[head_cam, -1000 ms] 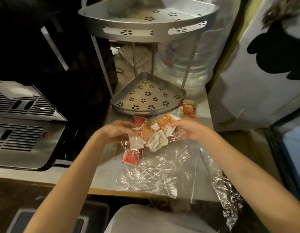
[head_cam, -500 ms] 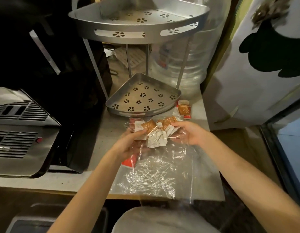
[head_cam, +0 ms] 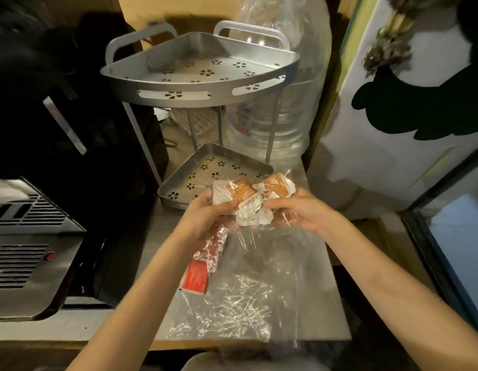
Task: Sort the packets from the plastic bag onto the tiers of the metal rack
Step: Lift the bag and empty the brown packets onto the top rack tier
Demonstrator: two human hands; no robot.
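Bunching together in the upper end of the clear plastic bag (head_cam: pixel 248 285), the orange and white packets (head_cam: pixel 252 199) sit lifted above the counter (head_cam: pixel 163 231), just in front of the metal rack's bottom tier (head_cam: pixel 205 170). The left hand (head_cam: pixel 205 218) grips the bundle from the left, fingers curled round packets and film; the right hand (head_cam: pixel 299 212) pinches it from the right. The bag's loose end trails down onto the counter. A red packet (head_cam: pixel 195 275) lies flat beside it. The top tier (head_cam: pixel 200 73) holds nothing. A large water bottle (head_cam: pixel 288 113) stands behind the rack.
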